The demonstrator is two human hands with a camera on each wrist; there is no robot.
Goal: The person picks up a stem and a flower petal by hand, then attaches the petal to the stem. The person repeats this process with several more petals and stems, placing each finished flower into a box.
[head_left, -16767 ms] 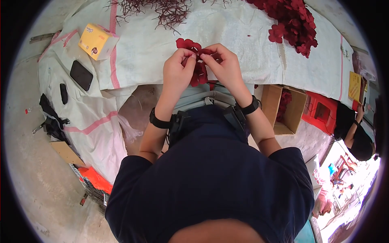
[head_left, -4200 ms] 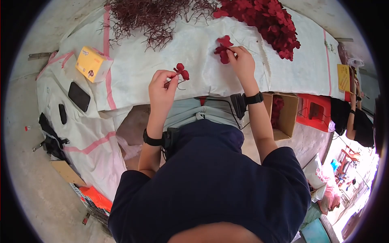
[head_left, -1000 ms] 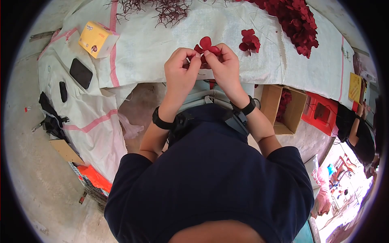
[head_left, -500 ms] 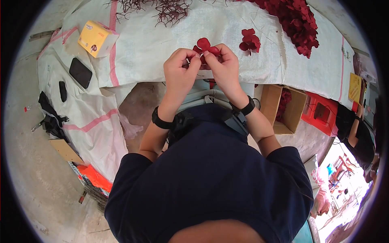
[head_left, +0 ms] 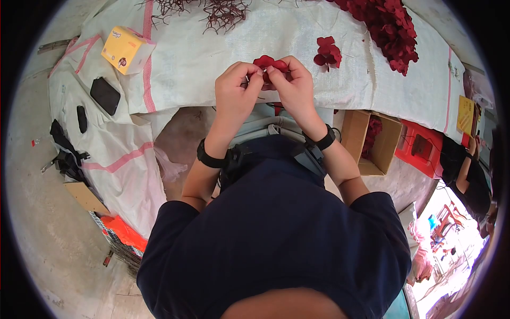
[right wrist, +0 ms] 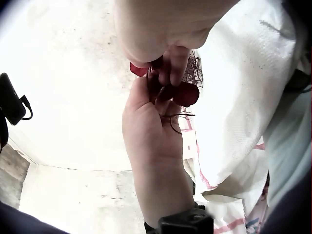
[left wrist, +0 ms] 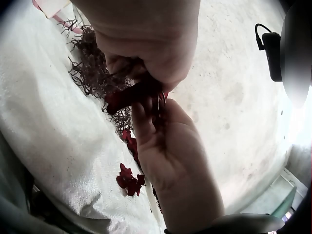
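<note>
Both hands meet over the near edge of the white woven sheet, working on a dark red artificial flower (head_left: 264,61). My left hand (head_left: 237,87) pinches it from the left, and a thin branched brown stem (right wrist: 176,118) runs across that palm in the right wrist view. From the other side, my right hand (head_left: 293,87) pinches the red petals with thumb and forefinger. Fingers hide most of the flower's centre. A finished-looking red flower (head_left: 328,52) lies on the sheet (head_left: 297,32) beyond the right hand; the left wrist view shows it too.
Brown branched stems (head_left: 226,15) are heaped at the back, and red petals (head_left: 390,34) at the back right. A yellow tissue pack (head_left: 125,50) and a phone (head_left: 105,95) lie left. A cardboard box (head_left: 385,143) and red stool (head_left: 419,146) stand right. Another person (head_left: 467,175) is far right.
The flower my right hand held about four seconds ago now lies on the sheet, and both hands have come together on another. Over the last second its upper petal has tipped lower.
</note>
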